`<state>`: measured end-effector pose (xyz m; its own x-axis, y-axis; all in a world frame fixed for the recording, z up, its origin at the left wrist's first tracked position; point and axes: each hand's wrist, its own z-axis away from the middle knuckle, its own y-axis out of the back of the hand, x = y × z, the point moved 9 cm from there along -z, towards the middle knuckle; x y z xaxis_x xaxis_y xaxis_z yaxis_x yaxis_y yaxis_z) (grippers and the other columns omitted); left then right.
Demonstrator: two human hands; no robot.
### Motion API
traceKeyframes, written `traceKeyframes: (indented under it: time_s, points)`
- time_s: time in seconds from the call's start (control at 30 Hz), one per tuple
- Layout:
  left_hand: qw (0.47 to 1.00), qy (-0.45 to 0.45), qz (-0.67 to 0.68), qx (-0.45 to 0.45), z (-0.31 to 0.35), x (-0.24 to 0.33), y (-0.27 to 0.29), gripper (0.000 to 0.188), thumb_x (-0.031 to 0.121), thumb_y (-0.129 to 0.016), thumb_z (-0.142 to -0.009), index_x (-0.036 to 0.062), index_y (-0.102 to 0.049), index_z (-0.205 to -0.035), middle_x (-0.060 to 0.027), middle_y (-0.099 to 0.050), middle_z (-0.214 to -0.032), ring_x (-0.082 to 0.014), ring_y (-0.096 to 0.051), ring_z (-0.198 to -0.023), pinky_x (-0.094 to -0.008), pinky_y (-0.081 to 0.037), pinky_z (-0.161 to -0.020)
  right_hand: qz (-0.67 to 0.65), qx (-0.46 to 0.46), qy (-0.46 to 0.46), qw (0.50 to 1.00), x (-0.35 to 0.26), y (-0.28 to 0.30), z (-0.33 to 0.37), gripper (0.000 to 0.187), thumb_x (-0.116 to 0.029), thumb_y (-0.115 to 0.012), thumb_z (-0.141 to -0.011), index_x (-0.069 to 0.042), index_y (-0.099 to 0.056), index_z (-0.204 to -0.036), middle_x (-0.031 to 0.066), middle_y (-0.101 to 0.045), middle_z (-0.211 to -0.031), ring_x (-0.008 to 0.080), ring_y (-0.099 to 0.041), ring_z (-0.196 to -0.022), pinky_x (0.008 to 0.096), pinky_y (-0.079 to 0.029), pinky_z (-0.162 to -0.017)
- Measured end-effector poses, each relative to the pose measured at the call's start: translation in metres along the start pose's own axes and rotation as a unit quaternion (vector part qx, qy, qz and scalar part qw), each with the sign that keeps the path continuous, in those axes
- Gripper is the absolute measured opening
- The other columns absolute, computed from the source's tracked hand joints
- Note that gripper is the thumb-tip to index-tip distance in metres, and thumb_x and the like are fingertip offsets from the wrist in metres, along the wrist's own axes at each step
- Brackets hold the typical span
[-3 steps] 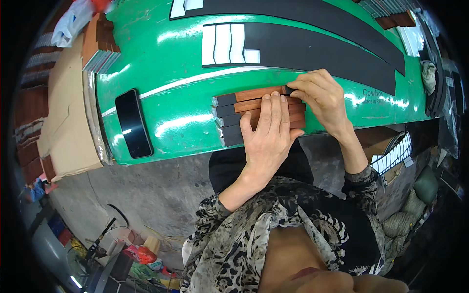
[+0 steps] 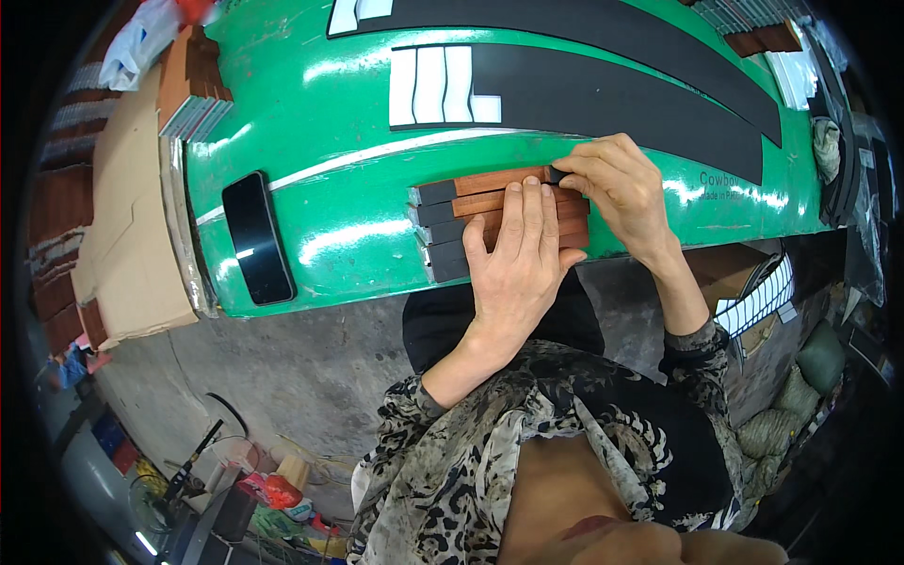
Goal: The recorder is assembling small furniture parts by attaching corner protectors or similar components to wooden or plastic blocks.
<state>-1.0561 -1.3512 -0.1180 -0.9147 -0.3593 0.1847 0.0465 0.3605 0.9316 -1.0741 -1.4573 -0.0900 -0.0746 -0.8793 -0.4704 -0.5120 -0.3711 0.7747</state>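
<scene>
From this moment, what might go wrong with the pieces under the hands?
The brown strips lie close to the near edge of the green table, so they might slide off if the left hand slips. The small dark piece might drop, as only the right hand's fingertips seem to grip it.

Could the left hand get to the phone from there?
Probably yes, if the left hand leaves the blocks: only green table lies between them and the uncovered phone.
</scene>
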Motion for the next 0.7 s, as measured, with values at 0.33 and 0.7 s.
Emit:
traceKeyframes:
  time_s: [0.33,0.7]
  points:
    - [1.0,0.001,-0.006,-0.001,0.0014,0.0002,-0.0025,0.062,0.052,-0.048,-0.083,0.0006,-0.057,-0.117,-0.0114,-0.054,-0.123,-0.0226,-0.049,-0.115,-0.0451,-0.033,-0.084,0.005,0.003,-0.005,1.0,0.0026,0.0026,0.0018,0.02,-0.006,-0.072,-0.065,-0.005,-0.067,-0.084,0.0048,-0.063,-0.082,0.0215,-0.057,-0.077,0.0307,-0.049,-0.064]
    - [1.0,0.002,-0.002,0.004,0.0019,0.0,-0.0019,0.061,0.052,-0.047,-0.084,0.0006,-0.057,-0.116,-0.0111,-0.054,-0.122,-0.0229,-0.049,-0.115,-0.0452,-0.032,-0.085,-0.002,0.006,-0.005,1.0,0.0014,0.0015,0.0008,0.019,-0.006,-0.072,-0.066,-0.005,-0.067,-0.084,0.0046,-0.063,-0.082,0.021,-0.057,-0.077,0.0306,-0.049,-0.064]
